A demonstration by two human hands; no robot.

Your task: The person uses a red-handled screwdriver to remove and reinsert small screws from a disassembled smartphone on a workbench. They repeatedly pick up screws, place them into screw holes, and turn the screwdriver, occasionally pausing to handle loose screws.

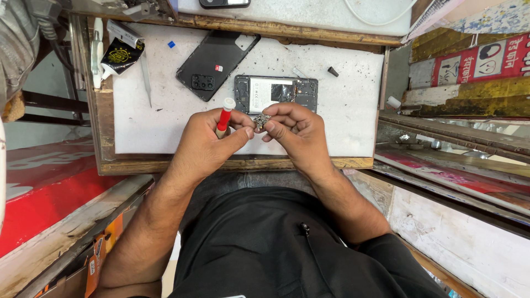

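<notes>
I'm looking down at my two hands over the white mat [342,105], and the step in hand reads to me as working on a small loose part lifted clear of the phone. My left hand [207,146] is closed around a red screwdriver [223,118], its white cap poking up past my knuckles, with thumb and forefinger also pinching toward the middle. My right hand [295,135] is curled tight, fingertips gripping a small metal part [260,120], and that part sits right between both hands, touched from each side. Just beyond my fingertips lies the opened phone [276,91], insides up, its pale battery showing. Beyond my left hand, a little further out, the black back cover [215,63] lies tilted, camera cutout toward me. Far off to the left of my left hand, a tweezer [146,74] and a black-and-white tube [118,52] rest at the mat's edge. A small black bit [333,71] lies out past my right hand. As I judge it, the next move calls for a steady pinch from the right hand and a fine, light touch from the left, since the part is tiny and easily dropped among the specks on the mat.
</notes>
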